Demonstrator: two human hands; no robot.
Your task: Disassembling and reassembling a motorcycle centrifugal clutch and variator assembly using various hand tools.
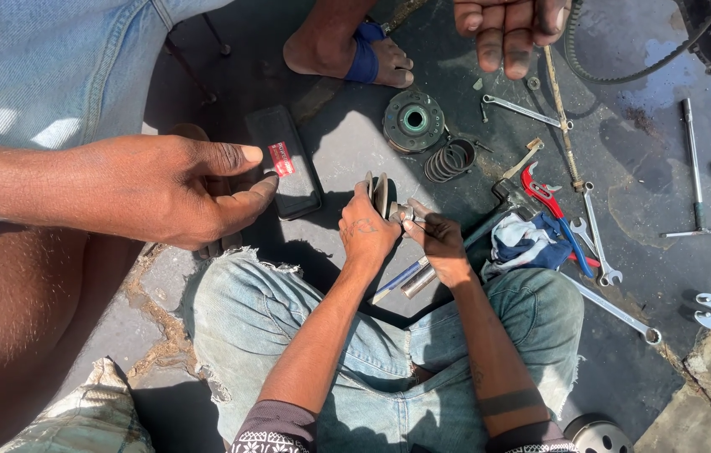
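My left hand point(364, 231) grips a round metal pulley disc point(380, 193), held on edge above my knees. My right hand point(441, 245) pinches the short metal hub point(400, 211) sticking out of the disc's side. Both my forearms come up from the bottom over torn blue jeans point(246, 319). A co-worker's big arm and hand point(179, 197) reach in from the left, fingers loosely curled and holding nothing. A second hand of another person point(506, 33) hangs at the top edge.
On the dark ground lie a black flat case with a red sticker point(284, 159), a pulley with a green centre point(412, 120), a coil spring point(449, 159), red-and-blue pliers point(552, 201), several spanners point(599, 239), a cloth point(527, 239), a drive belt point(615, 71) and a sandalled foot point(355, 54).
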